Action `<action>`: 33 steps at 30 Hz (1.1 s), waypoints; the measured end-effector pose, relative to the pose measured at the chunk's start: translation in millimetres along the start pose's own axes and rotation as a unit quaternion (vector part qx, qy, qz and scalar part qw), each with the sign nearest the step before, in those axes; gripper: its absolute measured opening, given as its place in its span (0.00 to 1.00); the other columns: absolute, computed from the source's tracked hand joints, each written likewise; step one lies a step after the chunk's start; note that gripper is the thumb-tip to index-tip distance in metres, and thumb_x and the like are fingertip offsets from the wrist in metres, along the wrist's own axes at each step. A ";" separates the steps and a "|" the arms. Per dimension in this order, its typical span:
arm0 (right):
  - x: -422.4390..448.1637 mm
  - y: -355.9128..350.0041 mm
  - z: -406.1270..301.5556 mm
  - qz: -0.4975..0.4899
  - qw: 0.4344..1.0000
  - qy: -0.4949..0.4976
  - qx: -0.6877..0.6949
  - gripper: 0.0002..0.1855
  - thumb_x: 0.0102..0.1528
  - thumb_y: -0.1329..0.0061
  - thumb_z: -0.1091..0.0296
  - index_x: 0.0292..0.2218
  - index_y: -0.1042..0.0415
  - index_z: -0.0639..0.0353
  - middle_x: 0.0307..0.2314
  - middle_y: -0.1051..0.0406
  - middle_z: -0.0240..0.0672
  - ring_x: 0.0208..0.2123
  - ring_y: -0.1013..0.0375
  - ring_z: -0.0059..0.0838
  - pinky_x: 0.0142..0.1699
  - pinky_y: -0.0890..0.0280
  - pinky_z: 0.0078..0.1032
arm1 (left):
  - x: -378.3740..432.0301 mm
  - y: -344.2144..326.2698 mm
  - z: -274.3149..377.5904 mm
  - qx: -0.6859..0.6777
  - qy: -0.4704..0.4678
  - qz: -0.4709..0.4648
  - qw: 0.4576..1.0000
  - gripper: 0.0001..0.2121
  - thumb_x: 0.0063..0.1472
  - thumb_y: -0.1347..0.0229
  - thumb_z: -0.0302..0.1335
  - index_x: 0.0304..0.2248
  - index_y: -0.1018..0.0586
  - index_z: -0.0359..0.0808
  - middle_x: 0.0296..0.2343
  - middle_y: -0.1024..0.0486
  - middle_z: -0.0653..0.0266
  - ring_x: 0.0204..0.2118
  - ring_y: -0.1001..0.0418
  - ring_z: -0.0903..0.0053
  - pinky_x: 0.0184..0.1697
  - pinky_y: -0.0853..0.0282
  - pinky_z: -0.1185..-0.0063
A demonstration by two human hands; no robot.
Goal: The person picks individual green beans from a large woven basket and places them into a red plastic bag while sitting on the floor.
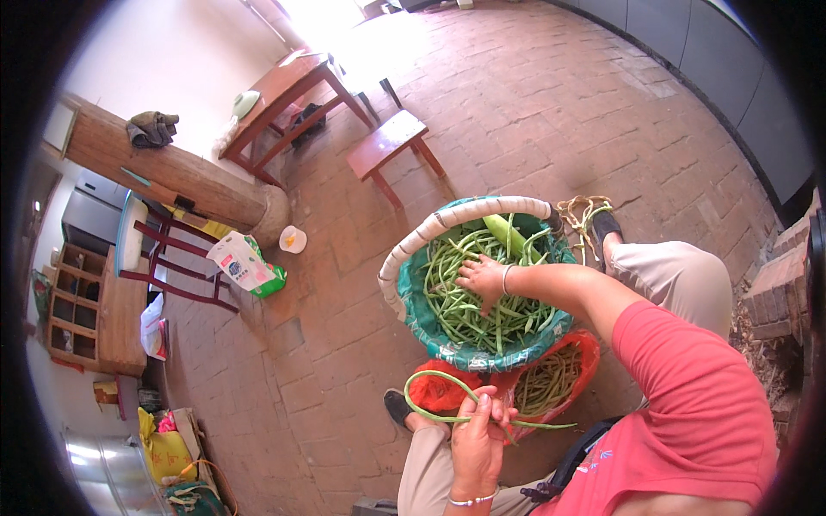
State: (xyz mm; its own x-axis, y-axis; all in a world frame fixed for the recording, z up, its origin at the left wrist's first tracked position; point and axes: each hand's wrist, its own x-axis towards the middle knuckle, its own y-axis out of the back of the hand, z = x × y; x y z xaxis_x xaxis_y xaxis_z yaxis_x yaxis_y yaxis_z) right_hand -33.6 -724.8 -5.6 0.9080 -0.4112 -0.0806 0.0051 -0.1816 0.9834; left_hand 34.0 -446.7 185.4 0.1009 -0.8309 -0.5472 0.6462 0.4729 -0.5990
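Note:
My left hand [481,419], at the bottom centre, holds one long green bean [429,375] bent into a loop, its other end sticking out to the right. My right hand [484,282] lies with spread fingers on a heap of green beans [493,326] in a round basket. The basket has a green plastic lining [413,284] and a wrapped, arched handle [445,219]. A pale green gourd-like vegetable [506,233] lies among the beans. Below the basket, a red plastic bag [590,355] holds thinner, brownish-green beans [548,380]. Another red bag [439,387] is beside it.
Twisted pale stems [584,216] lie by my right foot. A low wooden stool [390,143] and a red-brown table [290,84] stand beyond the basket. On the brick floor, left, are a white-and-green packet [248,264] and a small white tub [293,239]. Stacked bricks [774,297] are at right.

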 end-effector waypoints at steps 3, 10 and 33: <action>-0.1 -1.3 -11.8 -0.053 0.998 0.009 -0.026 0.48 0.28 0.40 0.40 0.46 0.38 0.64 0.42 0.35 0.44 0.49 0.41 0.42 0.51 0.47 0.42 | 0.2 2.0 -0.6 -0.001 -0.003 0.006 1.000 0.07 0.63 0.56 0.26 0.37 0.32 0.32 0.20 0.39 0.70 0.23 0.39 0.83 0.37 0.34 0.78; -31.9 -5.3 -27.6 -0.074 0.989 0.106 -0.074 0.37 0.32 0.43 0.41 0.37 0.34 0.61 0.28 0.30 0.41 0.36 0.32 0.40 0.51 0.48 0.37 | -2.4 -1.1 5.7 0.004 -0.014 0.004 1.000 0.07 0.63 0.57 0.26 0.37 0.32 0.32 0.20 0.39 0.70 0.23 0.39 0.83 0.37 0.34 0.77; -35.4 -9.3 -53.1 -0.120 0.991 0.029 -0.047 0.38 0.40 0.49 0.61 0.54 0.43 0.53 0.27 0.29 0.38 0.35 0.30 0.36 0.44 0.44 0.31 | 4.5 5.9 11.6 0.012 -0.053 0.012 0.998 0.06 0.62 0.56 0.26 0.37 0.31 0.33 0.20 0.38 0.70 0.23 0.39 0.81 0.37 0.34 0.74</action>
State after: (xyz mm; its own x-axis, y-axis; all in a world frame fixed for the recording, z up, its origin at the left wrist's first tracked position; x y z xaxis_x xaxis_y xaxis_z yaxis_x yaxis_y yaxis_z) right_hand -43.6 -661.2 -3.2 0.8983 -0.3136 -0.3076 0.2609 -0.1826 0.9480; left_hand 47.0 -451.0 186.1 0.1947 -0.8467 -0.4952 0.6611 0.4862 -0.5714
